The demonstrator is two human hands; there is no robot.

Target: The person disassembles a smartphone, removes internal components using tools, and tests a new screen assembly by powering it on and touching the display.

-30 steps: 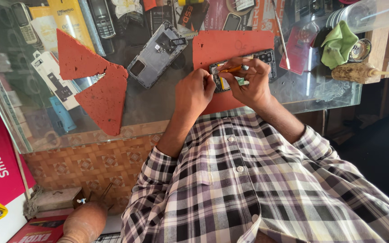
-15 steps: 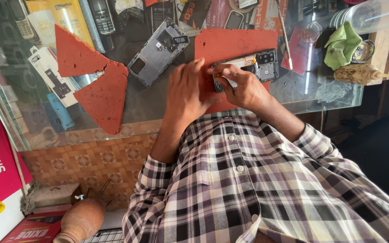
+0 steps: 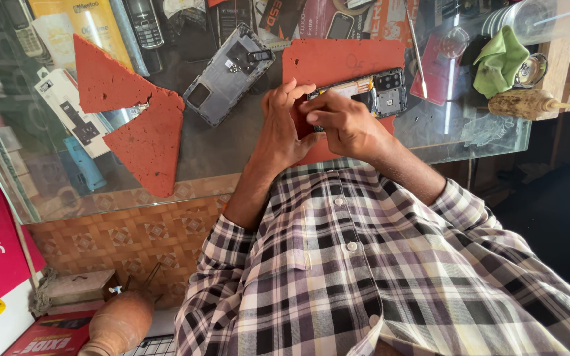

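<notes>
Opened phone [image 3: 376, 94] under left hand [image 3: 284, 132], right hand [image 3: 344, 122]

Bare glass surface [image 3: 225, 148] lies open left of the hands, hemmed by the grey back cover [image 3: 229, 72] above and the red foam pieces [image 3: 146, 138] further left.

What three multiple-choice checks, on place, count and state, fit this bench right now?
1. The opened phone lies: A on the red mat; B on the green cloth; C on the floor.
2. Red triangular pieces on the glass: A one; B two; C four.
3. The phone's back is: A uncovered; B covered; C wrapped in cloth.
A: the opened phone rests on the red mat.
B: two red triangular pieces lie left of it.
A: its board and camera module show.
</notes>
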